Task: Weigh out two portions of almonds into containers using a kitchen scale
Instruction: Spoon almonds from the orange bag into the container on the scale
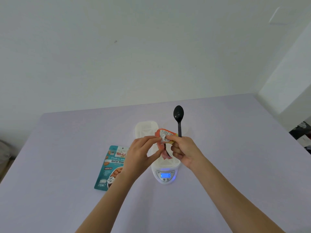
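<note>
While the right hand [185, 148] grips a small orange crinkly packet [165, 134] and a black plastic spoon [178, 115] above the white scale [165, 179], the left hand [138, 153] pinches the packet's left edge. It looks light and slippery, so pinch near a corner.

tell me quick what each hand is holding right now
Left hand: fingers pinching the packet.
Right hand: gripping the same packet, plus the spoon standing upright.
</note>
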